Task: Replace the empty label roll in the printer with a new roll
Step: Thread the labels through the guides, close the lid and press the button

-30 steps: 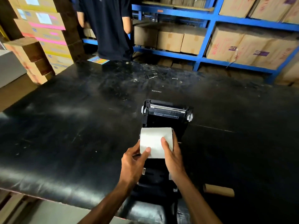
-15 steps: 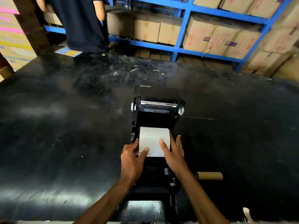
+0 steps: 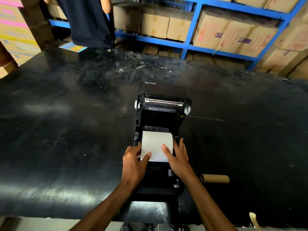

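Head view: black desk (image 3: 70,130), scuffed and dusty toward its far edge. Near the middle of the near edge, a black label printer (image 3: 160,124) with lid (image 3: 164,105) swung up and back, roller bar and a small printed notice facing the camera, "Xprinter" lettered on the casing beyond. Inside the open bay, a white label roll (image 3: 155,144), its loose white sheet drawn toward the near edge.

Left hand (image 3: 134,165) at the sheet's left border, thumb pressed on the near left corner of the paper, other fingers hidden behind the edge: grip pinched on the label roll's sheet. Right hand (image 3: 177,157) at the sheet's right border, thumb flat on the paper, fingers spread beside the roll over the printer's right wall: grip pressed flat on the paper, not clenched; whether the fingers curl under it cannot be told.

Right of the printer, toward the near edge, an empty brown cardboard core (image 3: 215,178) lying on its side, well apart from the hands. At the near right corner, a pale curled strip (image 3: 254,219).

Beyond the far edge, a person in a dark shirt (image 3: 88,22), blue shelving (image 3: 190,39) stacked with cardboard boxes (image 3: 233,37), and a colourful sheet (image 3: 73,47) at the far left corner.
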Available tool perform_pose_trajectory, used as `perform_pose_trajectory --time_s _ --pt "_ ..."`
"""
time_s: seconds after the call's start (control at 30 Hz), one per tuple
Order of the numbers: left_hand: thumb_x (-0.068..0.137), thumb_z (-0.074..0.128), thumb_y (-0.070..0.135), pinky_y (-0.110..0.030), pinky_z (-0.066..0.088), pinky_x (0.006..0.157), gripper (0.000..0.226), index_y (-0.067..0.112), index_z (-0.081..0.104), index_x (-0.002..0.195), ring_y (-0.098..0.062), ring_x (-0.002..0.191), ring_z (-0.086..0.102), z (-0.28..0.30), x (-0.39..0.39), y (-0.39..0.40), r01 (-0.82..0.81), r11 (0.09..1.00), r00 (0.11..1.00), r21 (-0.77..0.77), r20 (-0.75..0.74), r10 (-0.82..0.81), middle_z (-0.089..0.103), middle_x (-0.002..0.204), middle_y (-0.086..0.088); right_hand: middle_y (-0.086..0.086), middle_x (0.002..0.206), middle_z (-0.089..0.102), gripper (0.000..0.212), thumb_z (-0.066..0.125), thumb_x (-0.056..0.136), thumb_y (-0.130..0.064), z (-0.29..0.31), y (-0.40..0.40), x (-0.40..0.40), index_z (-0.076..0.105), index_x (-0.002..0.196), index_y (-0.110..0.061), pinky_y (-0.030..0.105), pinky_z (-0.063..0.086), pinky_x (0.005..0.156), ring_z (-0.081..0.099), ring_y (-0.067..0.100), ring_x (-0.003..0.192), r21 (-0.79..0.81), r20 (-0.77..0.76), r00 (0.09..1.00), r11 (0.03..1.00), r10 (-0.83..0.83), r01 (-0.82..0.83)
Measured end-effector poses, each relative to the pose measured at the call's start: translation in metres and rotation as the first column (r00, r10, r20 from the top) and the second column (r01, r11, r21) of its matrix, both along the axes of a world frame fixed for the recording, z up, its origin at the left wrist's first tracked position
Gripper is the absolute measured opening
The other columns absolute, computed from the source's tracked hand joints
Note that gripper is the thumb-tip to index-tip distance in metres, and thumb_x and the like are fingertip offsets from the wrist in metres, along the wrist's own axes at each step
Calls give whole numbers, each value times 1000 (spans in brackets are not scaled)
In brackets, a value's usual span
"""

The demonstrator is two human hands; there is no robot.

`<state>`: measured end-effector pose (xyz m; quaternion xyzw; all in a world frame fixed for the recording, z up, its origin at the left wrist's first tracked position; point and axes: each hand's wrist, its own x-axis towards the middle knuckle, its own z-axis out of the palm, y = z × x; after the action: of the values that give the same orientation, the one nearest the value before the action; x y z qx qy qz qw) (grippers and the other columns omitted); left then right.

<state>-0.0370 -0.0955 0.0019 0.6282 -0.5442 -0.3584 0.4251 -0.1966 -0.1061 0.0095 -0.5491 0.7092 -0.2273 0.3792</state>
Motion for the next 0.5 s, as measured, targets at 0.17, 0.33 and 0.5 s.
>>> perform_pose_trajectory --time_s 0.17,0.33,0.5 --pt "83 73 24 -34 57 80 37 10 67 117 -18 87 66 -5 5 -1 38 999 994 -25 100 -35 63 103 -8 2 160 -13 68 41 87 -63 -3 5 -2 12 146 -43 48 -9 115 -16 18 145 7 -10 1000 1000 11 -11" --pt "82 72 30 -36 56 75 30 11 72 106 -17 80 65 0 12 -4 64 997 979 -32 196 -57 69 93 -7 5 160 11 64 52 86 -56 0 7 2 34 143 -33 45 2 117 2 21 146 -82 -11 996 993 -90 89" --pt "79 75 29 -33 57 65 22 10 71 88 -18 70 69 2 16 1 -3 999 983 46 182 -6 72 73 -2 -3 106 52 38 70 76 -47 1 20 8 63 86 -11 30 23 95 45 20 115 -319 -60 946 904 -319 285"
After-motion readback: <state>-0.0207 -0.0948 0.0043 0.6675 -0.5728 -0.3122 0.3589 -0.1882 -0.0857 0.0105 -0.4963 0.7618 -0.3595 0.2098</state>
